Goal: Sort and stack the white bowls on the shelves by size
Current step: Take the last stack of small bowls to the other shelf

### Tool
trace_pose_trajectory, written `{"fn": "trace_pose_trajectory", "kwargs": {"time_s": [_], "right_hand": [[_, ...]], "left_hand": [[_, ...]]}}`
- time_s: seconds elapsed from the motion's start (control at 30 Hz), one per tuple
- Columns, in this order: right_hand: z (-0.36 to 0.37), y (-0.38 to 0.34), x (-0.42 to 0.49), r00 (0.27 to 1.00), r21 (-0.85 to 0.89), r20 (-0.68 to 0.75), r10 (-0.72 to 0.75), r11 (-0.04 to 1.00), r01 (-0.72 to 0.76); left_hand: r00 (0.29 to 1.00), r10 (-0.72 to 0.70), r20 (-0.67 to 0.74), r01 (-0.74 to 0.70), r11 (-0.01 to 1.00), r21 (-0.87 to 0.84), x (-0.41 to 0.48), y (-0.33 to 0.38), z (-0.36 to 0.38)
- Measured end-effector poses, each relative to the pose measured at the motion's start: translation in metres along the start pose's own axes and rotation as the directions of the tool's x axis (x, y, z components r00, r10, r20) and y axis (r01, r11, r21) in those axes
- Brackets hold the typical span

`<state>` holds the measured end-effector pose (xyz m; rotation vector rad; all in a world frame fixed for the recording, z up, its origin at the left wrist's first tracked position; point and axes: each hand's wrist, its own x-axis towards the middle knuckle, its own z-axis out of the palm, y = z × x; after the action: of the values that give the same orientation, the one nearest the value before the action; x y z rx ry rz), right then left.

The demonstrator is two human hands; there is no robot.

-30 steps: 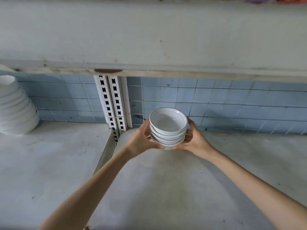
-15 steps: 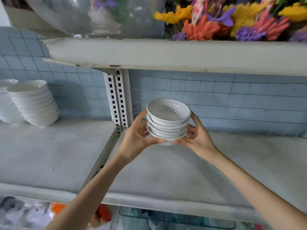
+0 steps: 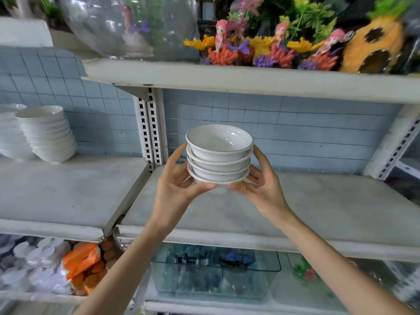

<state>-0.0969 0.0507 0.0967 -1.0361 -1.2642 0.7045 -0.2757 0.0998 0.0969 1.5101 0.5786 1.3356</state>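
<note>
bowls (image 3: pixel 219 153) – glossy white ceramic | shelf (image 3: pixel 318 214) – matt, scuffed

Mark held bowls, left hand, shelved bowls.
held bowls (image 3: pixel 219 156): head view, top bowl's wall.
left hand (image 3: pixel 173 189): head view, hand's middle.
shelved bowls (image 3: pixel 48 135): head view, stack's side.

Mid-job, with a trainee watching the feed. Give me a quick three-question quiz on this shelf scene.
1. True or false: the stack of small white bowls rests on the right shelf section.
2. Short answer: which hands grip that stack?
3. The taller bowl stacks stand on: A) the left shelf section, B) the top shelf, C) the bottom shelf.

Key:
1. False. It is held in the air in front of that shelf.
2. Both: left hand and right hand, thumbs underneath.
3. A.
</note>
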Motion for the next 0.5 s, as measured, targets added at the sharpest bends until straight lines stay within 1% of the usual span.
{"fn": "trace_pose_trajectory", "kwargs": {"time_s": [0.2, 0.37, 0.5], "right_hand": [[0.034, -0.013, -0.009, 1.000, -0.020, 0.001, -0.031, 0.999, 0.031], [0.090, -0.009, -0.010, 0.999, -0.007, 0.032, -0.021, 1.000, 0.021], [0.148, -0.003, -0.008, 0.998, 0.020, 0.056, -0.013, 1.000, 0.011]], "left_hand": [[0.999, 0.029, -0.032, -0.030, 1.000, -0.011, -0.013, 0.011, -0.031], [1.000, -0.002, -0.002, 0.002, 1.000, 0.030, -0.022, 0.021, -0.091], [1.000, -0.012, -0.021, 0.014, 0.998, 0.067, -0.029, 0.029, -0.150]]}}
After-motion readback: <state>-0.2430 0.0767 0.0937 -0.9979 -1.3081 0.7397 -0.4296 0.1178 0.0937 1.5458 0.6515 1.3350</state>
